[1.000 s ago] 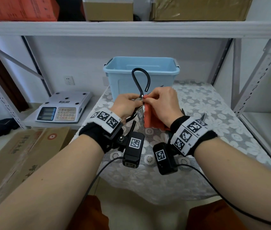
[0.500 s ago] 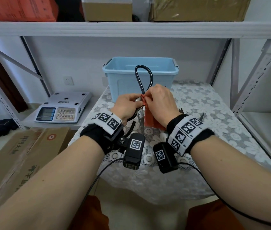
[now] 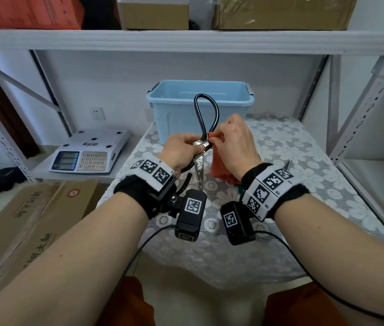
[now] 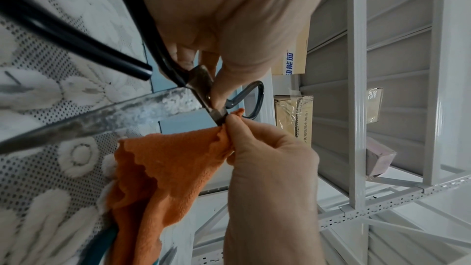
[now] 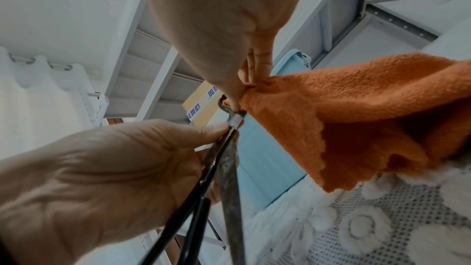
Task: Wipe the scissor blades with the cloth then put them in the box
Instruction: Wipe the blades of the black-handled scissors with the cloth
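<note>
Right now we have the scissors (image 3: 200, 158) held up over the lace-covered table (image 3: 304, 184), one black loop handle standing up in front of the blue box (image 3: 200, 107) and a blade pointing down and toward us. Our left hand (image 3: 181, 151) curls round the other handle and the pivot area, thumb pressed on the metal near the joint. Our right hand (image 3: 234, 147) pinches a fold of the orange cloth (image 3: 220, 167) against the blade where it meets the pivot, with the rest of the cloth hanging loose below.

We judge that we are in the wiping step, at the top of a stroke. The blade in the left wrist view still looks mottled and dull along its length, so cleaning seems unfinished.

Next we would need to draw the pinched cloth down toward the tip, keeping fingers on the flats and off the edge, while our left hand holds steady. Only afterwards does the box, open-topped just behind, come into play.
</note>
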